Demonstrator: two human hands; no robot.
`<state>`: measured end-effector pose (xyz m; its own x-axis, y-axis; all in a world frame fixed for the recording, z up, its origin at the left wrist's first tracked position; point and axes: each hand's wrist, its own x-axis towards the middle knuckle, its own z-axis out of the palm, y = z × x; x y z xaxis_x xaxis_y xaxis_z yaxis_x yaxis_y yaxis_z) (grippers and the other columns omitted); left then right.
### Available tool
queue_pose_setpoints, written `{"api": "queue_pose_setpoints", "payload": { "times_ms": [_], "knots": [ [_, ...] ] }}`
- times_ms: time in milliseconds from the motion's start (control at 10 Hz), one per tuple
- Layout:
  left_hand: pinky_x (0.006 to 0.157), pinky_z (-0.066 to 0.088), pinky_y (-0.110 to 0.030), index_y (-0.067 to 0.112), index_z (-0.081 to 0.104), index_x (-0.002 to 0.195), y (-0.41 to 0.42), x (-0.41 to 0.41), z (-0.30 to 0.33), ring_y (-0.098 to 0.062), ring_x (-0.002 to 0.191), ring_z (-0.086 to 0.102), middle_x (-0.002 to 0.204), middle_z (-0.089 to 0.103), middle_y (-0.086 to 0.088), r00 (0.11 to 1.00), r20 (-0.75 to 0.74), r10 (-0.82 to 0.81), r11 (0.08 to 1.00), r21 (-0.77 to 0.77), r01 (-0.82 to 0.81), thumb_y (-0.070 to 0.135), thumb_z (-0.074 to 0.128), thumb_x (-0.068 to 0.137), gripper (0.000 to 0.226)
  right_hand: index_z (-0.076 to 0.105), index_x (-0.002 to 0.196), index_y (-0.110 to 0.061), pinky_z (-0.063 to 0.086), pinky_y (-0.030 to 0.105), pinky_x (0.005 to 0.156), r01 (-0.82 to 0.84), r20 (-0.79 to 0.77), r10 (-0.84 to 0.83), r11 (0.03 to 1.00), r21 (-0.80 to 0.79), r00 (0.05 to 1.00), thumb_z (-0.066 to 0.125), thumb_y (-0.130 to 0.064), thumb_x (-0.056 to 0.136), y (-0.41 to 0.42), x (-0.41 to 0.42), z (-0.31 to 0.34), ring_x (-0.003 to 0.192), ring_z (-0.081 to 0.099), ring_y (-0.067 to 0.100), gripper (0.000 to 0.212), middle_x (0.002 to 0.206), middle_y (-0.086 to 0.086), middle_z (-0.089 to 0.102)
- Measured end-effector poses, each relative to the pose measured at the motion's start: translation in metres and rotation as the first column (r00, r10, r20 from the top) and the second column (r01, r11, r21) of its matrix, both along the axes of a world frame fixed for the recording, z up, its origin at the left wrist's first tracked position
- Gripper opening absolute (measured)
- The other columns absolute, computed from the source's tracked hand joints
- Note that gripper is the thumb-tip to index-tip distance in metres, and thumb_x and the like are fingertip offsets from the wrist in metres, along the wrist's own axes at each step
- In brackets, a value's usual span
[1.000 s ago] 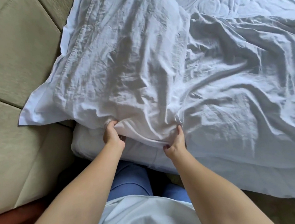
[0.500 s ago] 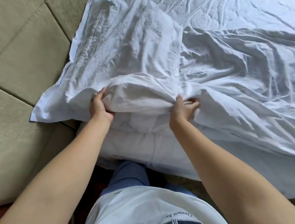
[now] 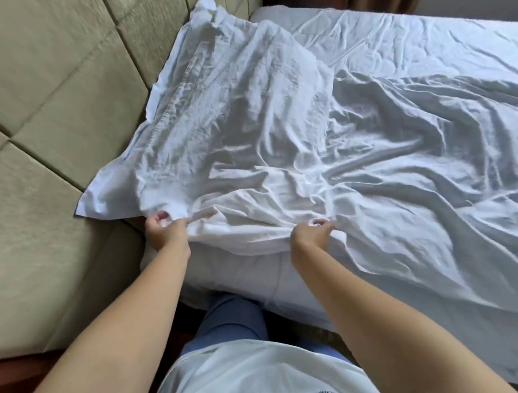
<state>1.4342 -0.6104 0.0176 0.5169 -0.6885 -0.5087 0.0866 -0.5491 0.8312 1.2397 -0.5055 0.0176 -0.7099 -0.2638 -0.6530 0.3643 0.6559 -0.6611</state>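
Gripping the near hem of the white pillowcase (image 3: 227, 116) with both hands. Curling the left hand (image 3: 165, 230) round a bunch of that hem, just beside the padded headboard (image 3: 43, 86), with the fingers closed tight into the cloth. Pinching the same hem with the right hand (image 3: 312, 236), farther from the headboard, thumb and fingers clamped on a gathered fold. Drawing the hem into a ridged, wrinkled band between the two fists. Resting the pillowcase otherwise flat on the bed, overlapping the headboard with one long flange and crumpling the far corner against it. Touching, on the side away from the headboard, a rumpled white sheet (image 3: 424, 163). Baring the mattress side (image 3: 245, 276) just beneath the hem. Standing close against that mattress in blue trousers (image 3: 232, 318) and a white printed T-shirt (image 3: 252, 378).
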Motion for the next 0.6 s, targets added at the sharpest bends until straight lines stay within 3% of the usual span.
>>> {"api": "queue_pose_setpoints", "payload": {
  "times_ms": [100, 200, 300, 400, 500, 600],
  "knots": [
    [0.086, 0.047, -0.029, 0.012, 0.060, 0.100, 0.003, 0.007, -0.001, -0.033, 0.102, 0.059, 0.122, 0.056, -0.013, 0.977, 0.198, -0.081, 0.986, 0.157, 0.050, 0.001, 0.055, 0.081, 0.022, 0.044, 0.115, -0.010, 0.043, 0.034, 0.074, -0.383, 0.009, 0.387, 0.906, 0.179, 0.922, 0.037, -0.009, 0.091, 0.001, -0.001, -0.016, 0.089, 0.057, 0.030, 0.025, 0.100, 0.014, 0.056],
    [0.101, 0.045, -0.039, 0.003, 0.044, 0.138, -0.009, 0.043, -0.055, -0.034, 0.125, 0.050, 0.140, 0.046, -0.013, 0.914, 0.213, -0.344, 0.862, 0.457, 0.218, 0.014, 0.053, 0.088, 0.051, 0.048, 0.087, -0.004, 0.042, 0.021, 0.049, -0.695, 0.358, 0.600, 0.662, 0.279, 0.716, 0.039, -0.010, 0.095, 0.008, -0.002, -0.022, 0.048, 0.056, 0.017, 0.014, 0.069, 0.011, 0.058],
    [0.099, 0.047, -0.046, 0.002, 0.039, 0.138, -0.027, 0.070, -0.109, -0.038, 0.115, 0.053, 0.139, 0.044, -0.016, 0.883, 0.265, -0.389, 0.814, 0.547, 0.195, 0.020, 0.060, 0.069, 0.074, 0.051, 0.099, -0.006, 0.030, 0.010, 0.033, -0.717, 0.274, 0.666, 0.672, 0.185, 0.694, 0.041, -0.008, 0.095, -0.011, 0.003, -0.005, 0.029, 0.050, 0.008, 0.011, 0.063, 0.008, 0.059],
    [0.083, 0.051, -0.034, -0.002, 0.059, 0.111, -0.028, 0.044, -0.045, -0.035, 0.099, 0.061, 0.115, 0.060, -0.016, 0.801, 0.328, -0.501, 0.812, 0.499, 0.304, 0.012, 0.061, 0.080, 0.034, 0.055, 0.101, -0.009, 0.035, 0.012, 0.033, -0.670, 0.095, 0.666, 0.742, 0.011, 0.740, 0.041, -0.004, 0.093, -0.050, 0.013, 0.012, 0.042, 0.055, 0.011, 0.017, 0.069, 0.008, 0.058],
    [0.079, 0.044, -0.030, 0.008, 0.066, 0.107, -0.052, 0.014, -0.008, -0.030, 0.103, 0.058, 0.110, 0.064, -0.011, 0.748, 0.268, -0.607, 0.782, 0.372, 0.500, 0.008, 0.056, 0.088, 0.021, 0.058, 0.096, -0.016, 0.057, 0.028, 0.064, -0.712, 0.010, 0.714, 0.700, -0.049, 0.701, 0.043, -0.009, 0.088, -0.088, 0.029, 0.015, 0.067, 0.061, 0.023, 0.018, 0.082, 0.012, 0.065],
    [0.082, 0.044, -0.028, 0.013, 0.066, 0.106, -0.085, -0.002, -0.001, -0.025, 0.100, 0.058, 0.109, 0.064, -0.007, 0.703, 0.214, -0.679, 0.731, 0.288, 0.618, 0.006, 0.055, 0.088, 0.022, 0.061, 0.103, -0.024, 0.056, 0.037, 0.082, -0.772, -0.052, 0.771, 0.636, -0.003, 0.635, 0.047, -0.016, 0.085, -0.121, 0.039, 0.019, 0.091, 0.065, 0.030, 0.024, 0.110, 0.012, 0.066]
  ]
}}
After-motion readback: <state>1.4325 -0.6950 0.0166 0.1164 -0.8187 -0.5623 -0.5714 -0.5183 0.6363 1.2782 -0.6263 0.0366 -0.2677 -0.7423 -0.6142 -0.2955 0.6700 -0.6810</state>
